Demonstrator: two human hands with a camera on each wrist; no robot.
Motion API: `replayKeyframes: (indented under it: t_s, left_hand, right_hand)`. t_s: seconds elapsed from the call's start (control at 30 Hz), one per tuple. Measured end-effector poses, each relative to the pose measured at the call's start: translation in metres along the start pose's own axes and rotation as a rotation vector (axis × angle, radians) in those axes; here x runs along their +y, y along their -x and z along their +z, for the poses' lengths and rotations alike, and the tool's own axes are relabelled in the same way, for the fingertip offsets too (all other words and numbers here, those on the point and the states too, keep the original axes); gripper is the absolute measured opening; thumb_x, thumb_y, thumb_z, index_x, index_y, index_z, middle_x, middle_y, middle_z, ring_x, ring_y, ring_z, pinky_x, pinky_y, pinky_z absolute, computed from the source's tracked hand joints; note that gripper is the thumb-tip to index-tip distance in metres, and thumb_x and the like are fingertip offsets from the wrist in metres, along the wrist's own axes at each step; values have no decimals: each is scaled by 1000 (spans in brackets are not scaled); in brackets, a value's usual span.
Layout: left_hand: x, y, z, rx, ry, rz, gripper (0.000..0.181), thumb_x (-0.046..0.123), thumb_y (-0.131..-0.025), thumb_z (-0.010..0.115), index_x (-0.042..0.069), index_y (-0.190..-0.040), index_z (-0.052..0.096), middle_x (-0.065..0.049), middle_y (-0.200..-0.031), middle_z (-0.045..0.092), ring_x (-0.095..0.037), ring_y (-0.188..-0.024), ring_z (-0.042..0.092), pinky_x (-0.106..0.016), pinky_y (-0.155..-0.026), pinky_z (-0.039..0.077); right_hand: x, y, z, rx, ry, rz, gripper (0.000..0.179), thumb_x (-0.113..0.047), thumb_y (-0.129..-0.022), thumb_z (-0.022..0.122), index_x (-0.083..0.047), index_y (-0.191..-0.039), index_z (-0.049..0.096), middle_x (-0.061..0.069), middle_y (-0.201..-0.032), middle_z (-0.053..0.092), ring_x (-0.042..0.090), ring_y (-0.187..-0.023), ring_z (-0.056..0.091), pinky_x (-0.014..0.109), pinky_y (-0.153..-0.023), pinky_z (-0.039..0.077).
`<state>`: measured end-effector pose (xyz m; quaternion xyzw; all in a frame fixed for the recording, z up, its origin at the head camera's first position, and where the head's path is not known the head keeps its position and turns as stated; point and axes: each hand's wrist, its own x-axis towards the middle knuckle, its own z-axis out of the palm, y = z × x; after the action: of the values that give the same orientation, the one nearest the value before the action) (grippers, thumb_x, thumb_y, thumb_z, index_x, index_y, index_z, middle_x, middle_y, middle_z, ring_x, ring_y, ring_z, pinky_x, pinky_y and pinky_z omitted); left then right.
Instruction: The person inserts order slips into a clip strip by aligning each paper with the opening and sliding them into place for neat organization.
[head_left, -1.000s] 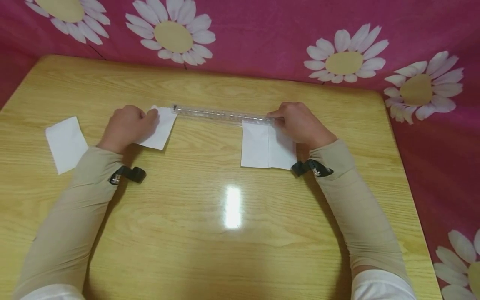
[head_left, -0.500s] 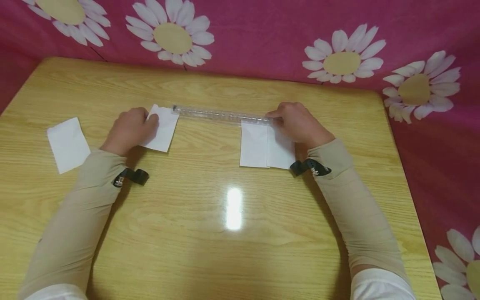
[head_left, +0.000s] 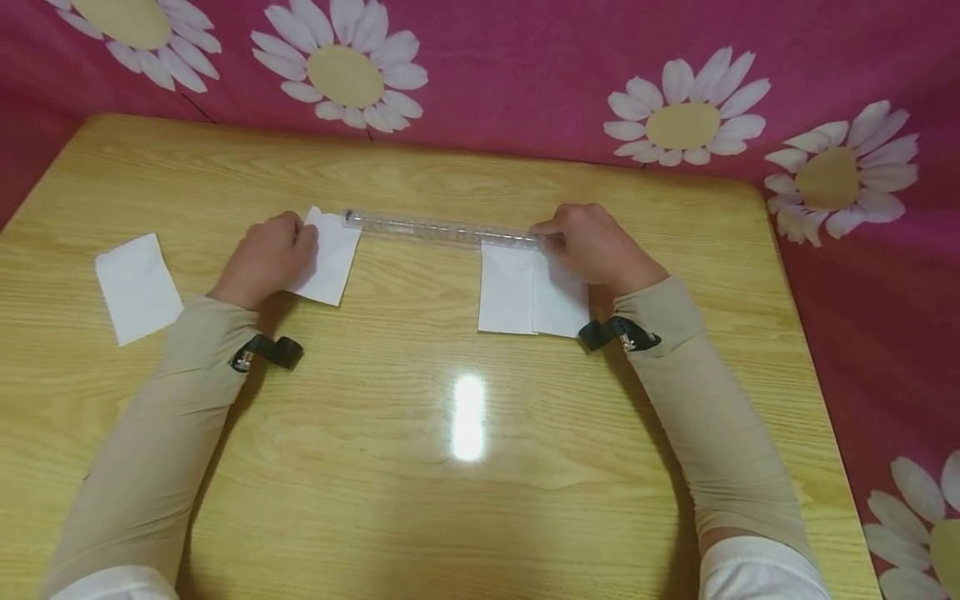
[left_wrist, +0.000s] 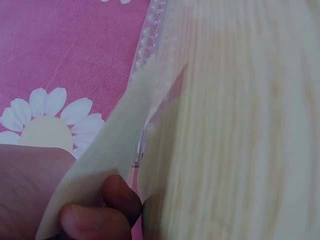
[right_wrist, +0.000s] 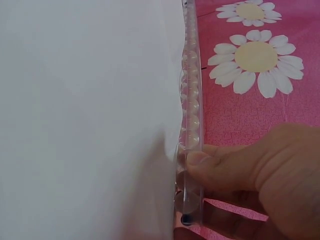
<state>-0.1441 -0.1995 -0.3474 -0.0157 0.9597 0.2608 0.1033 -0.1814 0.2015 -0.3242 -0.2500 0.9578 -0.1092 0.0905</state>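
Note:
A long clear plastic strip with a row of rounded bumps (head_left: 442, 229) spans the far middle of the table in the head view. My right hand (head_left: 596, 246) pinches its right end between thumb and fingers, as the right wrist view also shows. Two white paper pieces (head_left: 506, 292) sit side by side, their top edges along the strip below that hand. My left hand (head_left: 262, 254) pinches a white paper piece (head_left: 330, 262) by its left side. That paper's upper right corner is right at the strip's left end; in the left wrist view the sheet (left_wrist: 107, 135) stands tilted above the wood.
Another white paper piece (head_left: 138, 287) lies flat at the left of the wooden table (head_left: 375, 500). A pink cloth with daisies (head_left: 517, 75) hangs behind the far table edge and down the right side. A bright light reflection shows mid-table.
My left hand has moved a little to the right with its paper, bringing the paper's corner to the strip's left end. My right hand and the strip have barely moved.

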Motion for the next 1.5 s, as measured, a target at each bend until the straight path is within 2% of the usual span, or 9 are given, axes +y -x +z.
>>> replayKeyframes:
  t_s: [0.3, 0.63, 0.77, 1.03, 1.5]
  left_hand:
    - [2, -1, 2, -28, 12, -17, 50, 36, -108, 30, -8, -114, 53, -29, -105, 58, -40, -93, 54, -52, -84, 46]
    - [10, 0, 3, -85, 2, -61, 63, 43, -104, 45, -12, -135, 47, -32, -120, 59, -41, -102, 55, -55, -92, 48]
    - [11, 0, 3, -86, 1, -58, 65, 45, -104, 47, -12, -135, 47, -31, -118, 59, -40, -99, 56, -53, -88, 49]
    - [15, 0, 6, -64, 4, -47, 61, 45, -103, 49, -10, -131, 50, -26, -108, 61, -35, -91, 58, -36, -71, 45]
    - [20, 0, 10, -73, 7, -41, 57, 43, -104, 50, -9, -128, 50, -25, -106, 61, -34, -89, 59, -35, -70, 46]
  right_hand:
    - [1, 0, 0, -1, -10, -4, 35, -2, -102, 53, -10, -132, 70, 22, -108, 72, 28, -86, 57, 41, -78, 49]
    - [1, 0, 0, 10, -25, -11, 35, -1, -102, 54, -9, -131, 71, 22, -106, 72, 28, -86, 58, 41, -78, 50]
    - [1, 0, 1, 0, -30, 3, 35, -1, -103, 53, -10, -132, 70, 21, -107, 72, 28, -86, 56, 40, -78, 49]
    - [1, -1, 0, 0, -21, 6, 34, -3, -103, 53, -10, -132, 70, 21, -107, 71, 28, -86, 56, 40, -78, 48]
    - [-1, 0, -1, -13, -23, 17, 34, -4, -103, 54, -9, -132, 70, 21, -109, 71, 28, -87, 56, 40, -79, 48]
